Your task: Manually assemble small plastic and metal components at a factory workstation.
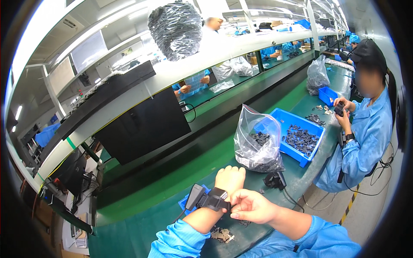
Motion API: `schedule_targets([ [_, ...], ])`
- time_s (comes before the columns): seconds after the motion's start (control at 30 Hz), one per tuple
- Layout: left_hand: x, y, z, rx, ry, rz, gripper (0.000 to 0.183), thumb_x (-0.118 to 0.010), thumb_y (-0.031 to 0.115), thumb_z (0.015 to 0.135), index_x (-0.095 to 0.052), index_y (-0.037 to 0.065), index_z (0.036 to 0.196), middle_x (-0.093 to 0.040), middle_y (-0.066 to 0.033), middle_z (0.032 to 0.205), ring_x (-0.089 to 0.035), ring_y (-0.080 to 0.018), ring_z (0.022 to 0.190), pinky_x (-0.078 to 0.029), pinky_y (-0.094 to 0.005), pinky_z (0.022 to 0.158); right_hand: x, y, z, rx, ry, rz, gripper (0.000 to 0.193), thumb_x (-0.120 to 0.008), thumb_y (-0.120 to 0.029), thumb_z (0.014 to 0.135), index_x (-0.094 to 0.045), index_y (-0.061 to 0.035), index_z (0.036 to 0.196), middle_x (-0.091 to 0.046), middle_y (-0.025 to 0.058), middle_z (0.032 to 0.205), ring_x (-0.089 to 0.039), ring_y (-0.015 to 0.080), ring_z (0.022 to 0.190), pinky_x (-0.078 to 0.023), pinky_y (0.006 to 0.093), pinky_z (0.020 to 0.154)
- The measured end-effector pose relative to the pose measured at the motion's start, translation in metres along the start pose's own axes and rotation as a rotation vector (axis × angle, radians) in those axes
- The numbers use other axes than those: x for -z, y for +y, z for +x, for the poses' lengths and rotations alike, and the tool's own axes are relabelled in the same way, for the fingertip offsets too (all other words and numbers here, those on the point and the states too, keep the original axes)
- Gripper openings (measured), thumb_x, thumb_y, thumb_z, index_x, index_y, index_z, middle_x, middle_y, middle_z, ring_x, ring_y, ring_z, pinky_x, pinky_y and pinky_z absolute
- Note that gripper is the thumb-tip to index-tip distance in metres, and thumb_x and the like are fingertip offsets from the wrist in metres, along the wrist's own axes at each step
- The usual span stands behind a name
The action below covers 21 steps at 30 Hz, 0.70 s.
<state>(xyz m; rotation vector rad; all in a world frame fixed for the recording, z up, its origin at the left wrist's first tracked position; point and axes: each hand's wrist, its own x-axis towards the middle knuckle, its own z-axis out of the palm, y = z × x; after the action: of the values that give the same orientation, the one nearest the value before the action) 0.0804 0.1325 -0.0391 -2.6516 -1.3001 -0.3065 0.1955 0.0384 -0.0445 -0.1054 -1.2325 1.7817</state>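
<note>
My left hand [231,179] is held out over the green bench, back upward, with its fingers curled under into a loose fist; nothing shows in it. Around its wrist sits a black wrist strap [215,200], which carries a black box-shaped device [195,197] with a cable. My right hand [254,207] pinches the strap's end between thumb and fingers at the near side of the left wrist. Partly hidden beneath the left forearm is a small blue tray [184,203]. Small beige pieces [223,235] lie on the bench below my hands.
Beyond my hands stand an open clear plastic bag [258,146] and a blue bin [316,148], both holding small black parts. A black device [274,180] with a cable lies nearby. At right, a co-worker [365,124] in blue holds a black object. A black panel [142,124] hangs beneath the shelf.
</note>
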Motion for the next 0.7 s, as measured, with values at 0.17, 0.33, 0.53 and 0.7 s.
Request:
schedule_targets([
  [0.17,0.008,-0.004,0.001,0.029,-0.167,0.206,0.016,-0.060,0.019,0.076,-0.061,0.008,0.088,-0.065,-0.0098,0.088,-0.062,-0.0252,0.087,-0.048,-0.0376,0.074,-0.016,-0.007,0.005,-0.053,0.113,0.528,0.055,-0.061,0.007,0.084,-0.038,-0.0078,0.132,-0.053,0.0148,0.116,-0.047,0.0085,0.066,-0.038,0.0223,0.058],
  [0.33,0.013,-0.007,0.001,0.111,-0.191,0.024,0.016,-0.058,0.019,0.081,-0.061,0.006,0.089,-0.066,-0.0124,0.088,-0.064,-0.0284,0.089,-0.050,-0.0413,0.076,-0.003,-0.004,0.004,0.002,0.219,0.301,0.033,-0.059,0.006,0.086,-0.044,-0.0046,0.113,-0.059,0.0111,0.103,-0.050,0.0055,0.070,-0.037,0.0187,0.056],
  [0.53,0.016,0.004,0.007,0.210,0.257,-0.536,0.015,-0.057,0.018,0.087,-0.064,0.005,0.090,-0.067,-0.0140,0.081,-0.064,-0.0283,0.076,-0.050,-0.0382,0.068,0.011,0.005,-0.001,0.072,0.212,-0.600,0.026,-0.067,-0.003,0.082,-0.045,-0.0043,0.096,-0.044,-0.0068,0.054,-0.036,-0.0010,0.048,-0.027,0.0199,0.044],
  [0.7,0.022,0.016,0.012,0.340,0.225,-1.219,0.017,-0.058,0.016,0.092,-0.064,0.001,0.093,-0.067,-0.0042,0.077,-0.060,-0.0096,0.069,-0.047,-0.0244,0.066,0.011,0.019,-0.018,0.086,0.148,-0.932,0.033,-0.070,-0.004,0.079,-0.042,-0.0050,0.096,-0.042,-0.0065,0.050,-0.037,0.0004,0.042,-0.026,0.0206,0.042],
])
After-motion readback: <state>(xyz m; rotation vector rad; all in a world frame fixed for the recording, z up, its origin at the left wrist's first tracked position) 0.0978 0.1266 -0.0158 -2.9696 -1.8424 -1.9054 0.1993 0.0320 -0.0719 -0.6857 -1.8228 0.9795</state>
